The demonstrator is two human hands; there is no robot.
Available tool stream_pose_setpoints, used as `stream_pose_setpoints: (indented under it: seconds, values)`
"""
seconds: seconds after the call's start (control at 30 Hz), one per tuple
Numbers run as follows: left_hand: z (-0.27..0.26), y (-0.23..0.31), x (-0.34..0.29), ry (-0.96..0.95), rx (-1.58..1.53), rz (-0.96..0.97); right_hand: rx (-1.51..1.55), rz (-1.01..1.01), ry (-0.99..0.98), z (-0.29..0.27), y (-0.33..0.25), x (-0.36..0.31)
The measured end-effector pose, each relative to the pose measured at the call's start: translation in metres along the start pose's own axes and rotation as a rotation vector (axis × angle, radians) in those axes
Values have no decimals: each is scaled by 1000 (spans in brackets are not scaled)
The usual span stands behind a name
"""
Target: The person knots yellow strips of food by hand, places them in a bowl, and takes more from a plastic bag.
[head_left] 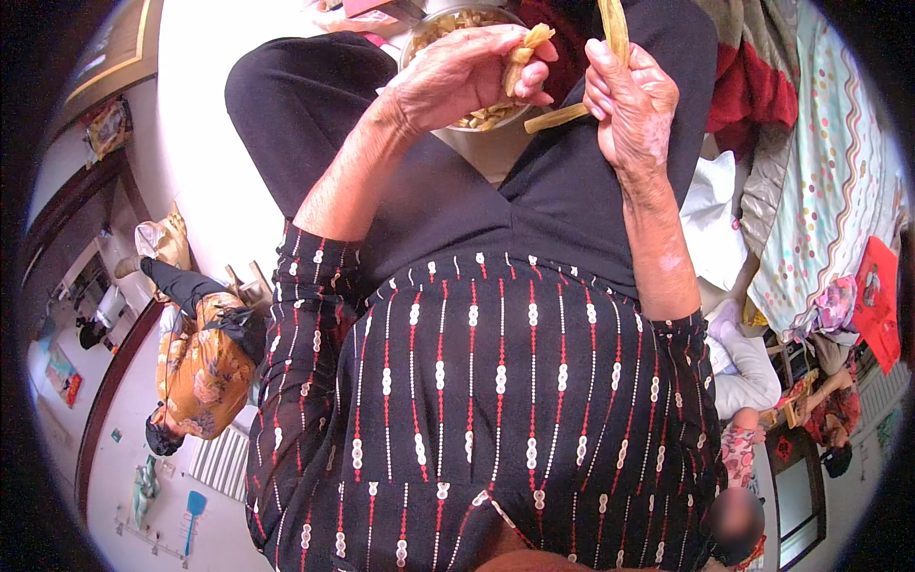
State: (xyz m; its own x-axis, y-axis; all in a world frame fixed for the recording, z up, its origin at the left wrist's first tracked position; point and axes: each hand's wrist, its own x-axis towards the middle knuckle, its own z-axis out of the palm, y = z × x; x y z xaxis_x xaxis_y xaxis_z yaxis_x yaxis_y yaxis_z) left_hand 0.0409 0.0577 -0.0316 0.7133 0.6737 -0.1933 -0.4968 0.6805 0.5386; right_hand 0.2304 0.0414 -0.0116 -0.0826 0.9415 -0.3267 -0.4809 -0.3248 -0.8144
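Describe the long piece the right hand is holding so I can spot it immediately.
Start at the metal bowl of pale yellow pieces between the black-trousered knees. Just to its right, the right hand grips a long yellow strip. Unlike the short piece in the left hand, it sticks out above and below the fist.

Two hands work here, the left hand (467, 71) and the right hand (634, 105). One metal bowl (419, 38) sits below them. One long yellow stalk (615, 29) is held.

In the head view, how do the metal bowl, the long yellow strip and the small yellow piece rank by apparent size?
1. Metal bowl, though partly hidden by the left hand.
2. Long yellow strip in the right hand.
3. Small yellow piece in the left hand.
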Motion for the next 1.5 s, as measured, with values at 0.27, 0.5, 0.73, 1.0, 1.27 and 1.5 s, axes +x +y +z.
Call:
stream_pose_setpoints:
  seconds: [0.27,0.5,0.73,1.0,1.27,1.5]
  values:
    - [33,7,-7,95,181,74,-25,-1,-1,-2,2,2]
    - [145,33,-48,-382,594,363,-40,7,-11,0,-2,4]
    - [172,31,-53,-725,551,460,-45,-18,-25,-3,0,5]
    - [171,37,-57,-813,533,443,-61,-15,-9,-3,-2,4]
    - [169,38,-59,-837,518,457,-48,-26,-6,-4,-2,6]
    - [171,40,-61,-867,510,494,-28,-15,3,-7,-4,6]
